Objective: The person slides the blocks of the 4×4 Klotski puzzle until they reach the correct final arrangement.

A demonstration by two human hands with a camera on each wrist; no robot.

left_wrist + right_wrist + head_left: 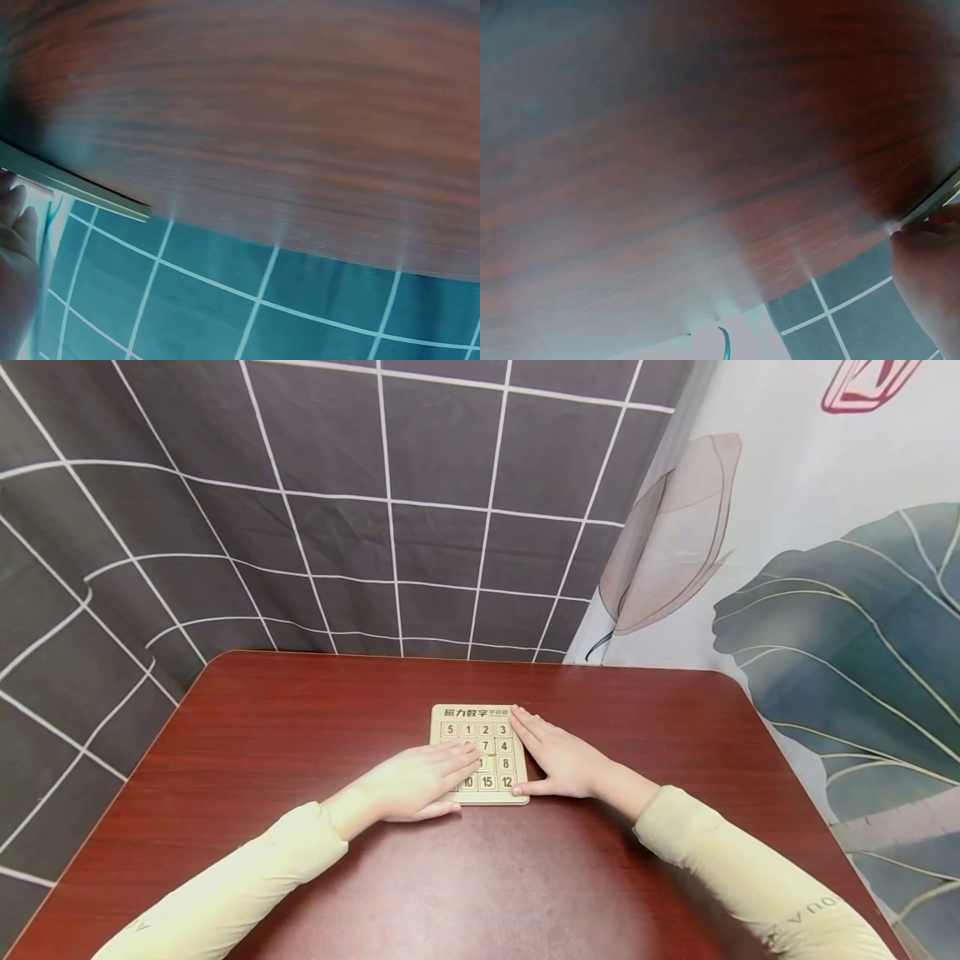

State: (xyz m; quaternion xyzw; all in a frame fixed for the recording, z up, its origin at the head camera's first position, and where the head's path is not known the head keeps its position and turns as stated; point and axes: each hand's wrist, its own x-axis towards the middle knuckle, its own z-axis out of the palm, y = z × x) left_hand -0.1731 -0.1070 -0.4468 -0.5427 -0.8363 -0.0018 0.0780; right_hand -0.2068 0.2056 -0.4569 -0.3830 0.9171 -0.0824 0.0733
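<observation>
A pale wooden sliding number puzzle (pixel 487 797) lies flat on the table, with dark characters along its top edge and rows of numbered tiles. My left hand (pixel 427 779) lies over its left part with straight fingers and hides several tiles there. Along the puzzle's right edge rests my right hand (pixel 564 762), its fingertips at the upper right corner and its thumb at the lower right. The left wrist view catches the puzzle's edge (pixel 97 196) beside the left fingers. In the right wrist view, the right hand (pixel 930 270) touches the puzzle's edge (pixel 937 199).
The reddish-brown wooden table (pixel 300 718) has rounded far corners. Behind it hangs a dark curtain (pixel 442 552) with white grid lines. A white curtain with leaf prints (pixel 840 635) hangs at the right.
</observation>
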